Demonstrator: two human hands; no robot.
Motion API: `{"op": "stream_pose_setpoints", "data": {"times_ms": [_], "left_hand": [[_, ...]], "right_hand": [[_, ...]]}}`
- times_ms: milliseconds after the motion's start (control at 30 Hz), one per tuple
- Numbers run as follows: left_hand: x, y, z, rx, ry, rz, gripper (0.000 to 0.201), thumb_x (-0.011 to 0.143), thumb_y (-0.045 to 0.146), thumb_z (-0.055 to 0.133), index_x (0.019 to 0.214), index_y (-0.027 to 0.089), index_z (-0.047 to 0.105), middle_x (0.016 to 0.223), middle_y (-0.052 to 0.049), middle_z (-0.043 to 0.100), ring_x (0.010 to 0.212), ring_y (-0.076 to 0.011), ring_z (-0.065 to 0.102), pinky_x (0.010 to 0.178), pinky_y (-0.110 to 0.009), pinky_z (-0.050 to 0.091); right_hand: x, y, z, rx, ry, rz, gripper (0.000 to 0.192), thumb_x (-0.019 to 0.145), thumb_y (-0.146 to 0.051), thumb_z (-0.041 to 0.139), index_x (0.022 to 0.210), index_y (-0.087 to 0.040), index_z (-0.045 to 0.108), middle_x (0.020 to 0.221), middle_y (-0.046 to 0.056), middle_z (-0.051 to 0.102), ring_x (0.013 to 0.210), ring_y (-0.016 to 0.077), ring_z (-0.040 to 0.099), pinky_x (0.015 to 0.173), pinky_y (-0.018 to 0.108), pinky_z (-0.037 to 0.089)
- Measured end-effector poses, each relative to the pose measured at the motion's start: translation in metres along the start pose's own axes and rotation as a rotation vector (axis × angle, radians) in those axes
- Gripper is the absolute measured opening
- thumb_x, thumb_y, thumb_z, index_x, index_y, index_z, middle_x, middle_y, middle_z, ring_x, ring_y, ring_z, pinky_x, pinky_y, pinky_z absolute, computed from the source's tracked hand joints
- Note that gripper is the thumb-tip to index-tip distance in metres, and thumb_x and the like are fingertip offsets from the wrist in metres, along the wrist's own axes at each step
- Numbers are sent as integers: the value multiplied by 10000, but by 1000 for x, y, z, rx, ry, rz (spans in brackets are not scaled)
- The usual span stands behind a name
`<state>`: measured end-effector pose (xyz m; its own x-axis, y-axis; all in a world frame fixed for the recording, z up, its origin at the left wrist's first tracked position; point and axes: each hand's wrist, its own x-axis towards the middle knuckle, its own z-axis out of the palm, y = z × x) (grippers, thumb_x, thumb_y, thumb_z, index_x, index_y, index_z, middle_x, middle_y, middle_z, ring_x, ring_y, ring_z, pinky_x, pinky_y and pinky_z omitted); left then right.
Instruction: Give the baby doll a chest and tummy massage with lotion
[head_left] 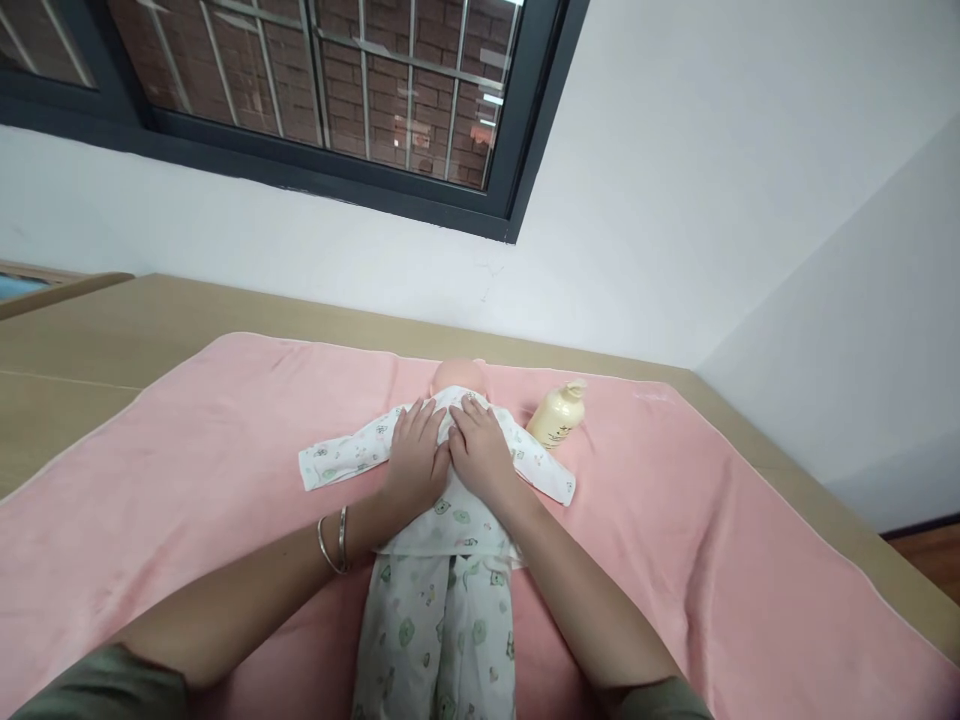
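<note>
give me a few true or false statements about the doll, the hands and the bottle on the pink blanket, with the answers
1. Both hands rest on the doll's chest. True: the left hand and right hand lie flat on the doll, side by side.
2. The bottle stands by the left hand. False: the cream bottle lies beyond the right hand.
3. The doll lies on a pink blanket. True.
4. The right wrist wears bangles. False: the bangles are on the left wrist.
5. The doll is undressed. False: it wears a printed white outfit.
</note>
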<state>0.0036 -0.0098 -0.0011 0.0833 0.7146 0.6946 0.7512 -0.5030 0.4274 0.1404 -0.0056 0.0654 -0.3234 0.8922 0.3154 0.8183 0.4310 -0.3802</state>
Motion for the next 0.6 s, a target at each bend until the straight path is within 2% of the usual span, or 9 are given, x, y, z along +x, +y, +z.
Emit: {"op": "stream_pose_setpoints", "data": {"times_ms": [167,333,400,467,533,600], "left_hand": [[0,-3,3,-33,3,10,441,983,242,397,1389,115,514,1447,-207,581,1465,-360,424,1193,-623,331],[-1,-6,3,-53,8,1,496,949,255,427,1420,112,482,1424,-217,583,1445,-367,443,1183,-624,347],[-1,-6,2,-59,8,-3,534,935,262,436,1444,103,457,1421,-226,577,1439,-374,445,1180,-629,350],[-1,-5,-1,-61,-7,-18,558,925,267,443,1460,107,442,1429,-225,567,1433,-380,446,1181,-637,347],[0,-4,-4,-59,-27,-37,565,924,275,446,1464,108,442,1434,-224,560,1423,-388,451,1181,-641,345],[1,-3,-7,-62,-47,-56,565,929,289,449,1466,115,443,1438,-219,553,1419,-391,451,1182,-639,344]], "right_hand": [[0,-6,-13,-2,-7,24,435,1035,-216,428,1434,-124,575,1583,173,456,1510,280,366,1256,513,267],[5,5,-31,12,-211,-67,490,1013,-235,504,1494,-141,513,1604,182,418,1525,341,331,1232,607,273],[2,6,-54,155,-145,-91,535,994,-265,559,1519,-186,489,1600,151,438,1517,316,354,1235,563,307],[-11,-2,-87,379,19,-150,600,1005,-387,581,1571,-282,411,1619,75,426,1514,283,365,1243,512,323],[-34,-14,-122,555,126,-260,664,997,-519,597,1592,-381,337,1643,3,385,1505,275,381,1224,494,362],[-64,-27,-147,677,190,-318,829,918,-653,658,1604,-461,232,1681,-51,293,1515,287,355,1208,499,374]]}}
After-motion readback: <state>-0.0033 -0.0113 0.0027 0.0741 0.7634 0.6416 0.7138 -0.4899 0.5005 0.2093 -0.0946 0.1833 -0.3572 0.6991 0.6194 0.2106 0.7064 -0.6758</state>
